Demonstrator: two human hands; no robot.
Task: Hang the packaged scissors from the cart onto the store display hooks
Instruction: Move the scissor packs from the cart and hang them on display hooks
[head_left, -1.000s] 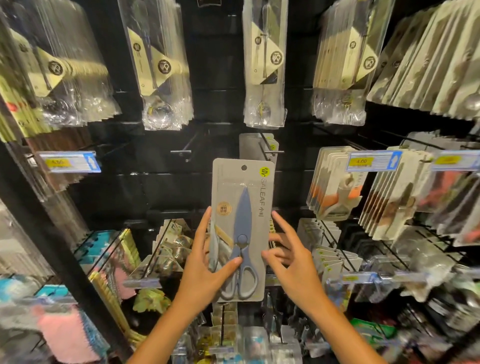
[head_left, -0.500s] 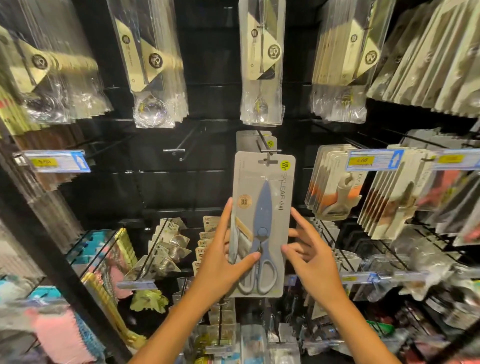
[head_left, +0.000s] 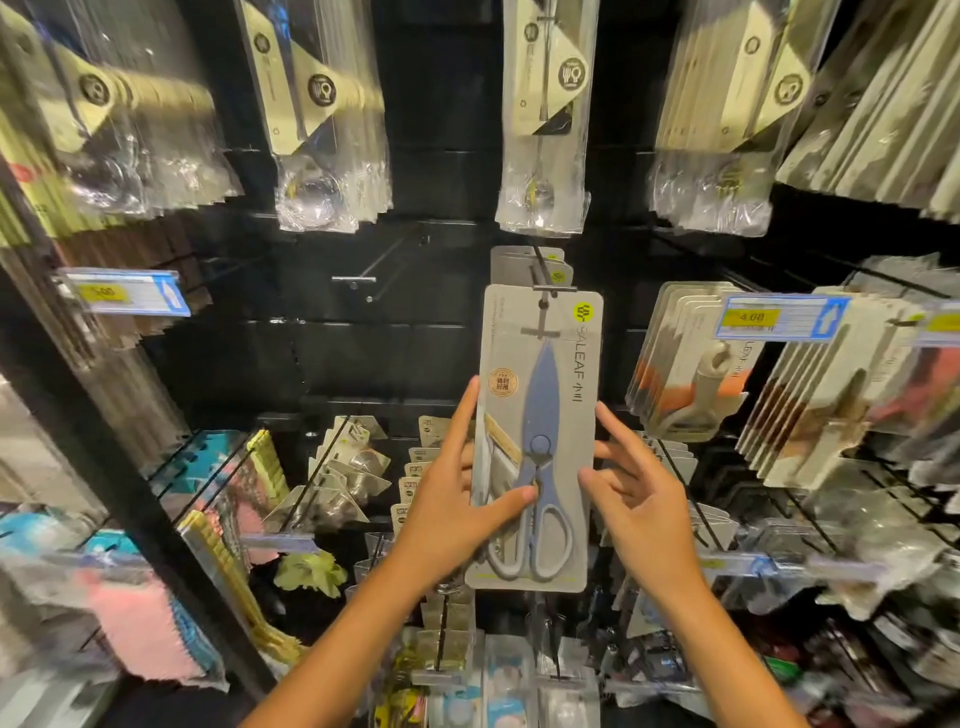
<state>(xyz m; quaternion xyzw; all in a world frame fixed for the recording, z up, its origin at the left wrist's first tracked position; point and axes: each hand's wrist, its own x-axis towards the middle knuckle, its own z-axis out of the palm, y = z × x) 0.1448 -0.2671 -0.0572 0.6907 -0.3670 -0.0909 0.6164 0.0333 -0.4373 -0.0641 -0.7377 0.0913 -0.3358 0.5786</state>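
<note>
One scissors pack hangs upright at the display hook, apparently threaded on. My left hand pinches its lower edge; my right hand is spread beside it. Two more packs hang behind.

Scissors pack hangs centre on display hook, more packs behind it — left hand on its left edge, right hand just right; empty hook upper left.
</note>
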